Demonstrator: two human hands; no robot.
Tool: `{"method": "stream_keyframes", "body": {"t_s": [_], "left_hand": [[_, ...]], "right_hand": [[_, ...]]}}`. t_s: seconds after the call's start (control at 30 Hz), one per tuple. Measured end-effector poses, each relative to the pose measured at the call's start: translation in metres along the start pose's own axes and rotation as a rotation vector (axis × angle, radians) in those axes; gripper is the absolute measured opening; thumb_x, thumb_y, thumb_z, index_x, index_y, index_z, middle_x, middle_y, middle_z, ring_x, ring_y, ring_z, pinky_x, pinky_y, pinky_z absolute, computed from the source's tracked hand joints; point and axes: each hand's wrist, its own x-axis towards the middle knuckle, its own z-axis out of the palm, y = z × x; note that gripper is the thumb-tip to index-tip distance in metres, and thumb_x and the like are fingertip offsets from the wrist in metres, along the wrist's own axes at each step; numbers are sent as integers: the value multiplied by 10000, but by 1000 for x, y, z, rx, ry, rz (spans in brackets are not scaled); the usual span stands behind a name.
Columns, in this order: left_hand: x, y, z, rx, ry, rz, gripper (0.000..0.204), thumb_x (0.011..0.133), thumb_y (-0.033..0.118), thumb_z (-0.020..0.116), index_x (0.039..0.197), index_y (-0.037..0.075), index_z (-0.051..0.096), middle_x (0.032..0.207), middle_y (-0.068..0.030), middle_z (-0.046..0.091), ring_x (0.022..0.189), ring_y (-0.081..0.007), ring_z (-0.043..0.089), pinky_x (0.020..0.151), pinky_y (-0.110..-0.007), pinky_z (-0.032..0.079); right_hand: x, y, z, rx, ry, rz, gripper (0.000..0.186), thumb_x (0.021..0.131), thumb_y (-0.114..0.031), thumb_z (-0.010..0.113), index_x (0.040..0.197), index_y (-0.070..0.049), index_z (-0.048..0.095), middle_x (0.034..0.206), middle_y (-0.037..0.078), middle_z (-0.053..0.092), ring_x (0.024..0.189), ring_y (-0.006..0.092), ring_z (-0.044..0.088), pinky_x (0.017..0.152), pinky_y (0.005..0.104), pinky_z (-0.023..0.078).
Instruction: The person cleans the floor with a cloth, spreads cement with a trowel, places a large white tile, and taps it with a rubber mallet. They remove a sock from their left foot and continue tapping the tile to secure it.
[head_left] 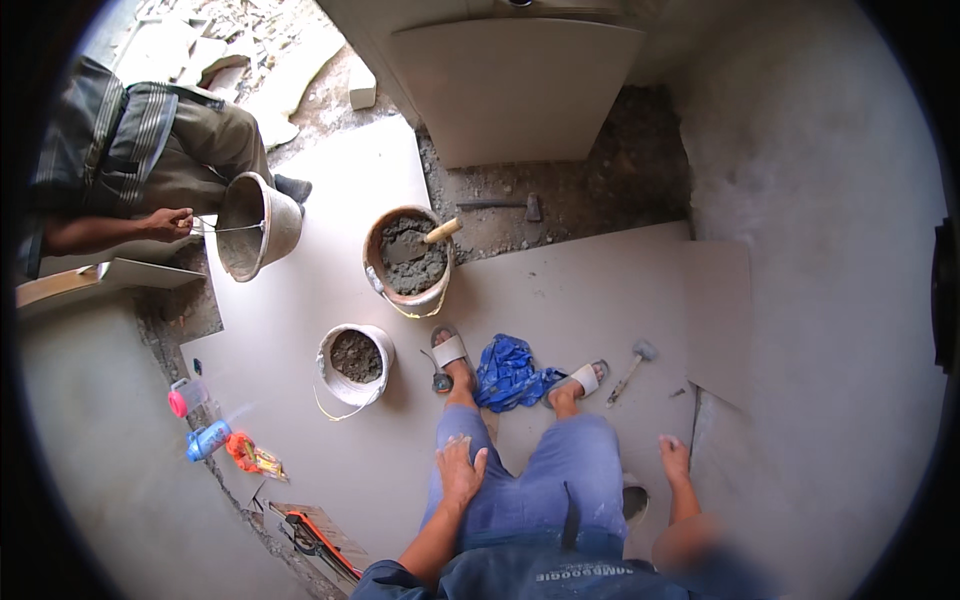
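My left hand [460,472] lies open on my left thigh, fingers apart, holding nothing. Out to the right, my right hand [675,458] hangs above the pale floor slabs with its fingers curled in; nothing shows in it. Between my sandaled feet is a crumpled blue plastic sheet [508,375]. A mallet [631,371] with a grey head lies past my right foot. By my left foot sits a small tape measure [441,382]. Ahead stands a bucket of wet mortar [405,272] with a wooden-handled trowel [441,231] stuck in it. A smaller white bucket [376,392] holds brownish mix.
At the far left a co-worker's hand [167,224] holds a tilted bucket [284,232] by its wire handle. A hammer [500,204] lies on bare soil below a leaning panel [515,90]. Bottles [208,440] and a tile cutter [318,545] line the left wall; another wall [810,300] bounds the right.
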Motion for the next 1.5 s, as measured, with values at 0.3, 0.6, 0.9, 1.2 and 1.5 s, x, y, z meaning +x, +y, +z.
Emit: {"method": "stream_keyframes", "body": {"t_s": [0.3, 0.6, 0.9, 1.2, 1.5], "left_hand": [[38, -28, -48, -87, 9, 1, 554, 904, 418, 561, 1255, -10, 535, 1371, -203, 472, 1358, -358, 332, 1123, -567, 172], [78, 13, -42, -231, 100, -221, 609, 871, 435, 593, 1260, -27, 518, 1383, -218, 455, 1378, -363, 301, 1131, -555, 149], [79, 74, -21, -345, 120, -405, 612, 861, 401, 606, 1270, -41, 493, 1388, -240, 436, 1374, -396, 292, 1130, -556, 140], [83, 95, -16, -316, 62, -480, 623, 873, 407, 594, 1274, -55, 475, 1393, -249, 424, 1367, -417, 289, 1117, -564, 169], [89, 102, -11, -254, -27, -472, 645, 880, 452, 575, 1271, -52, 481, 1386, -252, 434, 1357, -433, 300, 1109, -571, 184]], "right_hand": [[-81, -241, 92, -133, -371, -115, 487, 881, -407, 621, 1125, 14, 617, 1046, 203, 654, 962, 309, 648, 868, 376, 495], [-9, -337, 106, -366, -408, -443, 460, 879, -363, 619, 1139, 16, 602, 1104, 230, 590, 1075, 363, 568, 930, 401, 447], [193, -537, 47, -299, 44, -876, 476, 886, -313, 632, 1244, -15, 534, 1250, 238, 527, 1195, 410, 474, 1016, 460, 383], [356, -781, -5, -550, 787, -1304, 685, 790, -299, 705, 1361, -69, 405, 1245, 171, 495, 1193, 350, 453, 1013, 512, 324], [355, -772, -20, -728, 94, -876, 483, 757, -294, 724, 1176, -100, 583, 1309, 162, 512, 1326, 300, 376, 1084, 430, 309]]}}
